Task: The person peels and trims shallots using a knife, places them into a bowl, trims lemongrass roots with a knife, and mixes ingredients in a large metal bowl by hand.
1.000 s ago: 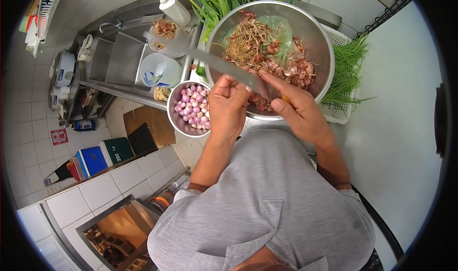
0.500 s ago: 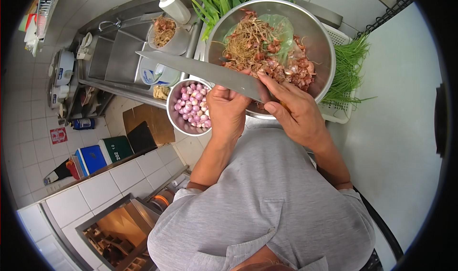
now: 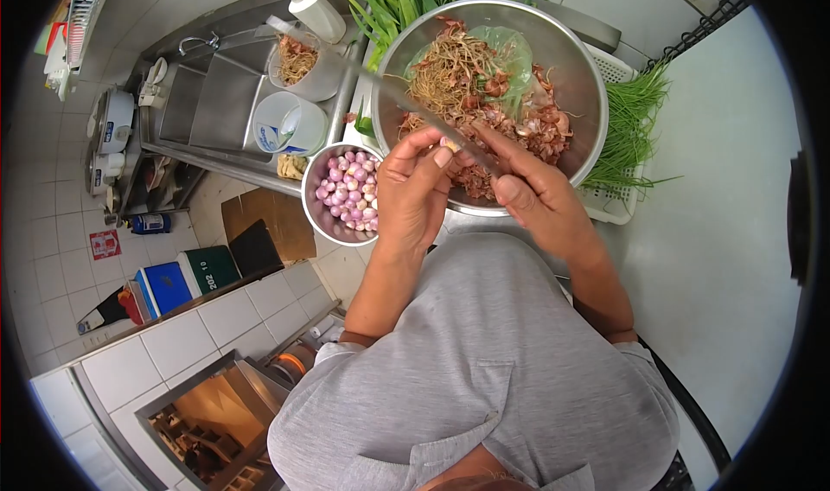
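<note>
My right hand (image 3: pixel 545 195) is closed round the handle end of a knife (image 3: pixel 432 121), its blade slanting up to the left and blurred towards the tip. Between the thumb and fingers of my left hand (image 3: pixel 415 184) is a small shallot (image 3: pixel 450 145), close beside the blade. Both hands are over the near rim of a large steel bowl (image 3: pixel 595 76). Inside it lie reddish shallot skins (image 3: pixel 540 128), dry roots (image 3: pixel 445 74) and a green plastic bag (image 3: pixel 508 48). Left of my left hand, a smaller steel bowl (image 3: pixel 322 225) contains several peeled shallots (image 3: pixel 347 188).
A steel sink (image 3: pixel 226 102) stands at the left, with a clear tub (image 3: pixel 292 117), a container of roots (image 3: pixel 298 63) and a pump bottle (image 3: pixel 316 14) near it. Leafy greens (image 3: pixel 393 11) lie behind the large bowl; thin green stalks (image 3: pixel 627 137) fill a white basket (image 3: pixel 616 207) at the right.
The knife has turned from showing its flat side to nearly edge-on, its tip moving right. The shallot now shows in my left hand, which has rotated. The clear tub is less covered.
</note>
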A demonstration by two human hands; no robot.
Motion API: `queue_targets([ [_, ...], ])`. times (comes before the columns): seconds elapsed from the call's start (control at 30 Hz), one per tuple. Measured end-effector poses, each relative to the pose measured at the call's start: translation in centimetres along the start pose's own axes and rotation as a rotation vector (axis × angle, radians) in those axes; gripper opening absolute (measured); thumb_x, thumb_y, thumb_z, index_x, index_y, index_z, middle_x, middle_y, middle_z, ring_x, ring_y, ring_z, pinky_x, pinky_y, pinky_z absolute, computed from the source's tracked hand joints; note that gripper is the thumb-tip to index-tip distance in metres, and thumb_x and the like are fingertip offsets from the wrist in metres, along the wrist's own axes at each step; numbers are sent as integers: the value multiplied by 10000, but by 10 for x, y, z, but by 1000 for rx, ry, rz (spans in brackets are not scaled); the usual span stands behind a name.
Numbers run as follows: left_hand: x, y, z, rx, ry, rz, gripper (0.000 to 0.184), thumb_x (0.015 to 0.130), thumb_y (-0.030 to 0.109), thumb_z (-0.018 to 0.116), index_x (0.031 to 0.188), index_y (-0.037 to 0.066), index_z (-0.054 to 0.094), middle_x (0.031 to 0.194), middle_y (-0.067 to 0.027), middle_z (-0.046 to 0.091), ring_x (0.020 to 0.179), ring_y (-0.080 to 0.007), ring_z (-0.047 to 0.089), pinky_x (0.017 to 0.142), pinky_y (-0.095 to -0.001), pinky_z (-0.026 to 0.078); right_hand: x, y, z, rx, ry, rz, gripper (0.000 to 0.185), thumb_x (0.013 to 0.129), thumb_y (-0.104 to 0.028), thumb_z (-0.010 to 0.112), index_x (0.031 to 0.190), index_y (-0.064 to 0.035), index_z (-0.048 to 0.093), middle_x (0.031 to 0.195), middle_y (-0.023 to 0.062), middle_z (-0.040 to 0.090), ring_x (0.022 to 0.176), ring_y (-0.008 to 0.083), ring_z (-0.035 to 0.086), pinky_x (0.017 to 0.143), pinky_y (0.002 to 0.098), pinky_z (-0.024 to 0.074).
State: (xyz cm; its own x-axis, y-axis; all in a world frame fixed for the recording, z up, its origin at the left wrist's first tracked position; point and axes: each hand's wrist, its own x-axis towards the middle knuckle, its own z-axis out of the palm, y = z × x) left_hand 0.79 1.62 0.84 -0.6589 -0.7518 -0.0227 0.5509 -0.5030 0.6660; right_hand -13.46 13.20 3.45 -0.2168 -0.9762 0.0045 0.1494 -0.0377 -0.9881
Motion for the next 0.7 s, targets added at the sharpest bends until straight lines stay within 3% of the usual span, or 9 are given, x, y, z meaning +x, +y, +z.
queue_targets([
  [0.1, -1, 0, 2, 12, 65, 26, 233, 929, 3, 627, 1160, -17, 636, 1096, -100, 686, 998, -186, 665, 928, -361, 551, 1, 0, 1, -274, -7, -86, 541, 1025, -273, 560, 1471, 3, 430, 1102, 120, 676, 849, 117, 620, 780, 251, 496],
  [0.2, -1, -1, 0, 11, -9, -5, 278, 937, 44, 638, 1204, -32, 629, 1156, -107, 682, 1075, -190, 651, 949, -341, 531, 6, 2, 5, -211, 3, -192, 536, 1016, -262, 571, 1457, 16, 446, 1261, 199, 641, 988, 111, 612, 887, 271, 484],
  [0.3, 0, -3, -4, 31, 3, 14, 272, 939, 48, 629, 1198, -35, 632, 1128, -115, 689, 1051, -205, 659, 937, -354, 536, 5, 1, 4, -291, 2, -230, 511, 1031, -264, 549, 1445, 23, 460, 1284, 181, 641, 991, 110, 606, 883, 266, 481],
  [0.4, 1, -3, -9, -20, -40, -56, 253, 934, 13, 614, 1183, -23, 639, 1079, -111, 693, 966, -207, 670, 895, -347, 552, 0, -1, 1, 46, 10, 0, 499, 1046, -275, 526, 1438, 28, 467, 1263, 132, 650, 974, 116, 603, 865, 257, 481],
  [0.5, 0, -2, -6, -45, -37, -86, 272, 940, 24, 600, 1205, -28, 635, 1065, -116, 694, 951, -222, 672, 884, -351, 553, 0, -1, -4, 88, -9, 172, 500, 1053, -290, 513, 1434, 31, 471, 1210, 77, 654, 1011, 106, 589, 884, 240, 468],
  [0.6, 2, -2, -6, -78, -43, -100, 275, 944, 25, 587, 1209, -32, 631, 1062, -122, 690, 947, -222, 670, 887, -362, 553, 1, 3, 0, 18, 25, 23, 506, 1052, -293, 518, 1443, 25, 463, 1121, 43, 649, 948, 82, 568, 844, 227, 467],
  [0.7, 3, -1, -3, -115, -36, -106, 272, 944, 21, 580, 1205, -41, 625, 1056, -122, 683, 954, -221, 668, 888, -364, 554, 0, 3, 1, 44, 12, 49, 512, 1052, -289, 519, 1452, 23, 450, 1095, 37, 641, 915, 78, 553, 832, 232, 464],
])
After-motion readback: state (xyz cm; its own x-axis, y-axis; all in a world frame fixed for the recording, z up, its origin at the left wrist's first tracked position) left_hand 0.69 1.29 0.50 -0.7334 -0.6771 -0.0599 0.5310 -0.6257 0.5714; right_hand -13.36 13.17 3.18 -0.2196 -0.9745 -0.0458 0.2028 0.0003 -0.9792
